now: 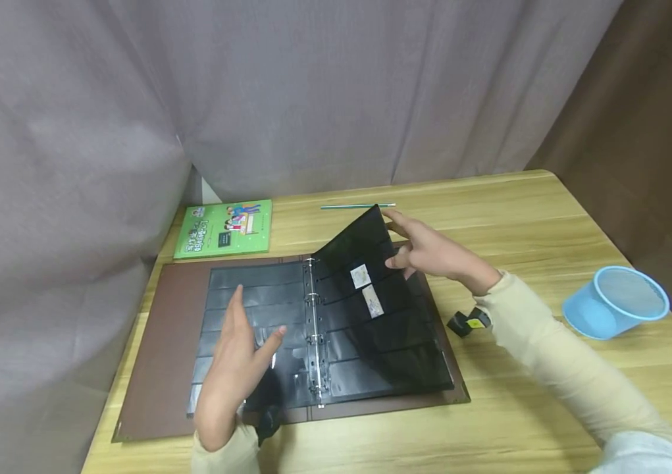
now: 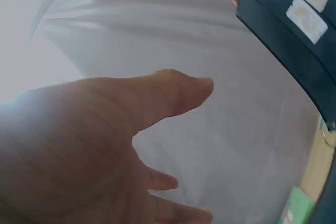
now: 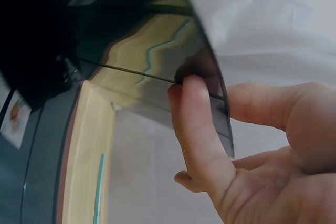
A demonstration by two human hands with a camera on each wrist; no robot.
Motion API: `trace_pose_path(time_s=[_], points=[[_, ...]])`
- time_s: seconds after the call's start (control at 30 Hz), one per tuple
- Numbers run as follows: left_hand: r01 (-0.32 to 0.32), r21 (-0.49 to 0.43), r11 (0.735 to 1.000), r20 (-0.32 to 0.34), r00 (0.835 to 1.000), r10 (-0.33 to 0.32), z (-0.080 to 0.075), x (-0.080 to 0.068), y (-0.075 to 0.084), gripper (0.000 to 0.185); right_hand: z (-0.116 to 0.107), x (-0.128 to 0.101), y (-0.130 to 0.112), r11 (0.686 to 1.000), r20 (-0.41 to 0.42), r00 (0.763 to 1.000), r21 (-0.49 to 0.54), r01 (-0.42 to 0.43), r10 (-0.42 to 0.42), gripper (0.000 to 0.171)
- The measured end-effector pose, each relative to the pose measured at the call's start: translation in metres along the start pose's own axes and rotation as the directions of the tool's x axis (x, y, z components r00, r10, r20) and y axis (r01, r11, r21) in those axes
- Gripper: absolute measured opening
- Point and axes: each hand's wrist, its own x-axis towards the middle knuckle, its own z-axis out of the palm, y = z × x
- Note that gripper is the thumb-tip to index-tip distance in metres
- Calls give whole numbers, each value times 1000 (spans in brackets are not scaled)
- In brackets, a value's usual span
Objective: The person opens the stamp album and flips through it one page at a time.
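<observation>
Table (image 1: 490,214) — left fingers (image 1: 237,313) apart — right fingers (image 3: 197,124) round page (image 1: 386,336)

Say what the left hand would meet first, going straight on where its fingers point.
Probably the gray curtain, which lies beyond the left hand in the left wrist view. In the head view that line crosses the green book, so that could come first if the hand is low; depth is unclear.

Open album (image 1: 160,355) along the tabletop's (image 1: 490,217) left edge, book (image 1: 202,230) in the back left corner.
A pencil (image 1: 353,207) lies near the back edge, behind the album; a basket (image 1: 593,309) stands near the right edge. Two slips (image 1: 373,301) sit in the raised page (image 1: 397,337), between the rings (image 1: 312,298) and the right hand (image 1: 427,250).
</observation>
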Motion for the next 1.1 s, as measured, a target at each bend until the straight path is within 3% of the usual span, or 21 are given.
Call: trace_pose_path(time_s=[0.2,0.4,0.53,0.67,0.77,0.9,1.03,1.1], points=[[-63,-8,998,-81,995,62,0,2,13,91,1,9,-12,997,-16,1000,78,-9,10,87],[-139,-7,990,-174,975,136,4,7,23,79,5,16,-27,992,-34,999,120,-25,29,82],[-231,10,973,-207,951,228,6,10,30,70,7,21,-37,991,-37,999,130,-24,29,80],[-328,36,944,-245,913,327,6,12,39,54,12,27,-44,986,-43,998,164,-32,40,81],[-383,45,923,-242,892,382,6,11,50,45,16,32,-50,976,-47,998,212,-41,53,83],[-422,58,905,-212,881,424,6,10,64,46,22,39,-60,972,-49,997,232,-51,64,84],[-439,67,896,-182,877,444,5,9,76,47,31,48,-69,975,-43,997,217,-52,63,84],[-420,65,905,-173,889,424,4,9,82,48,36,53,-73,974,-39,998,220,-47,57,84]])
